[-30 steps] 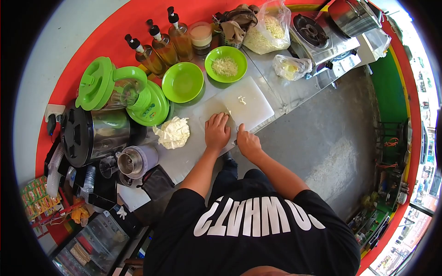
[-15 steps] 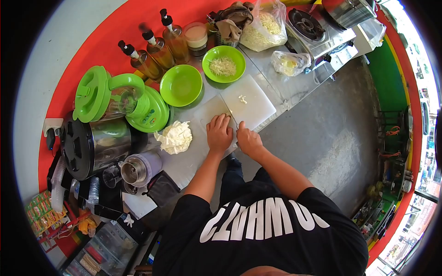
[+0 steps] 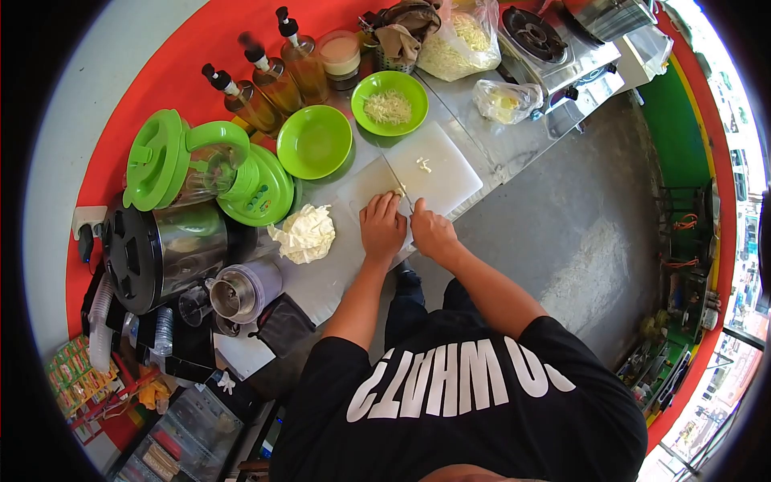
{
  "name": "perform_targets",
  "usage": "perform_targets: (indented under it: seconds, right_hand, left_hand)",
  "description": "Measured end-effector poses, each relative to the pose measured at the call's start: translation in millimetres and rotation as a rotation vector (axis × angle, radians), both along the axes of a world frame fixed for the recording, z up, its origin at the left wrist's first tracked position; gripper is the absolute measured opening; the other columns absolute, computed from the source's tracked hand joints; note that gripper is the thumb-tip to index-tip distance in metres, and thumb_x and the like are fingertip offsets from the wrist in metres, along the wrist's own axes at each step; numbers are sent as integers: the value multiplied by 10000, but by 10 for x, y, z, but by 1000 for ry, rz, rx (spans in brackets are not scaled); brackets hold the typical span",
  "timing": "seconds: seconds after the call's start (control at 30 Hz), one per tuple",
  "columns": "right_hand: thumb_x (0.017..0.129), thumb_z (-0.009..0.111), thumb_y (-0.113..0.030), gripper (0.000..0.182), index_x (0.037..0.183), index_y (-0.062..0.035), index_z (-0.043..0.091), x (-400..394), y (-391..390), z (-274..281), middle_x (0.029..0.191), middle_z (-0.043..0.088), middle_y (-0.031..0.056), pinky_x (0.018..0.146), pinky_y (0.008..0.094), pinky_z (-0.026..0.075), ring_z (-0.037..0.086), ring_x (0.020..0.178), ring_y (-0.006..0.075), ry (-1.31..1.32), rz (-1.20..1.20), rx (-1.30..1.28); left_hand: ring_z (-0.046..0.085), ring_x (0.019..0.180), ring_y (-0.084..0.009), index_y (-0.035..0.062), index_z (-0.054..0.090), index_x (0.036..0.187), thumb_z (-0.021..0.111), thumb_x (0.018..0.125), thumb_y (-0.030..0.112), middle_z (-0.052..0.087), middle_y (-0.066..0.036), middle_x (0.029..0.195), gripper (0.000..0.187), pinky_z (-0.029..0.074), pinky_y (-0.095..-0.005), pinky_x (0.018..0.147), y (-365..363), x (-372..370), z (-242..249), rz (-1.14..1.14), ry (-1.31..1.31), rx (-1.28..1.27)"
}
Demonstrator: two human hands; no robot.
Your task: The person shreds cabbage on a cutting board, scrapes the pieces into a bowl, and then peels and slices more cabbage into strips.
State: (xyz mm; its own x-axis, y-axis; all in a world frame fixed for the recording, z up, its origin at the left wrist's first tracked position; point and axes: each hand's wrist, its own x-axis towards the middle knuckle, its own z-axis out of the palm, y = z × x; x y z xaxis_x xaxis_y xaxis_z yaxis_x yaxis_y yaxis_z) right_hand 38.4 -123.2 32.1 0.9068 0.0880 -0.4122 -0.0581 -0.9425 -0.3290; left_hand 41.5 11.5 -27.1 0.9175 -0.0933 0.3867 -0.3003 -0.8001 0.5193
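My right hand (image 3: 434,233) is closed round the handle of a knife (image 3: 395,175), whose blade points up and left over the white cutting board (image 3: 446,165). Beside the blade, the fingers of my left hand (image 3: 383,225) press together on a small pale piece (image 3: 399,191) that they partly hide. A few white bits (image 3: 423,165) lie on the board right of the blade. Left of my hands sits a pale leafy clump (image 3: 306,234). Beyond the board are an empty green bowl (image 3: 315,143) and a green bowl with pale shreds (image 3: 389,107).
A green-lidded blender jug (image 3: 189,161) and a black-lidded container (image 3: 161,249) stand at the left. Pump bottles (image 3: 277,87) line the back. A bag of shreds (image 3: 462,48), a small plastic bag (image 3: 506,102) and a stove (image 3: 554,48) are at the back right.
The knife blade stands out more plainly over the board, and a pale piece now shows at my left fingertips. Both hands have hardly moved.
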Motion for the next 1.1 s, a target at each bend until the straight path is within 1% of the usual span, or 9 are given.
perform_targets:
  seconds: [0.3,0.37,0.5,0.6,0.67,0.77,0.9,0.97,1.1]
  right_hand:
    - [976,528,-123,204,1079,26,432,-201,-41,-105,847,719,245,683,470,599,737,813,409,25,46,-11]
    - [1035,517,-217,268,1080,21,401,-134,-33,-119,860,706,279,735,541,564,709,838,467,71,-14,41]
    - [1031,519,-211,260,1075,20,406,12,-73,-74,870,708,284,738,545,563,706,837,476,-7,8,72]
    - [1029,516,-209,253,1071,16,411,-87,-69,-17,872,710,284,743,546,563,706,838,477,56,-6,72]
    - [947,543,-80,222,1103,33,435,-157,-57,-12,860,722,255,708,474,601,737,821,418,76,15,28]
    - [923,567,-58,234,1092,35,434,-117,-38,-159,862,721,262,718,475,601,736,828,425,72,-34,35]
    - [924,552,-45,221,1090,34,430,-32,-37,-72,852,720,263,725,481,602,735,833,432,11,-6,68]
    - [1033,509,-218,244,1064,5,414,-53,-56,-61,847,712,270,748,514,579,717,856,454,26,16,60]
    - [1034,507,-220,247,1062,9,417,-157,-35,-100,858,710,274,749,510,581,716,849,452,81,-5,48]
  left_hand:
    - [588,1192,-274,67,691,1171,626,811,98,669,-65,1250,367,441,-426,971,-9,14,1,14,-2,-24]
    - [588,1192,-287,62,686,1170,616,821,104,669,-78,1246,358,440,-432,975,-9,23,11,2,4,-35]
    - [587,1194,-298,50,682,1172,625,812,96,671,-89,1248,368,444,-435,970,-23,35,13,-5,16,-27]
    - [589,1196,-303,43,679,1166,628,804,86,674,-94,1243,369,447,-440,962,-17,18,2,-15,25,-43]
    - [591,1197,-306,41,676,1162,629,800,81,676,-96,1239,367,449,-442,957,-11,24,1,-13,24,-66]
    - [593,1197,-308,36,674,1156,624,801,75,679,-99,1232,361,453,-441,950,-22,43,-39,8,-8,-53]
    - [593,1198,-306,39,678,1159,624,802,78,680,-93,1234,363,453,-440,950,-24,18,-34,-10,4,-42]
    - [593,1198,-305,41,681,1160,624,801,80,680,-91,1234,365,452,-442,951,-14,46,-20,-11,2,-39]
    - [592,1196,-305,43,684,1157,628,791,70,679,-87,1235,371,451,-442,953,-17,27,15,-6,8,-44]
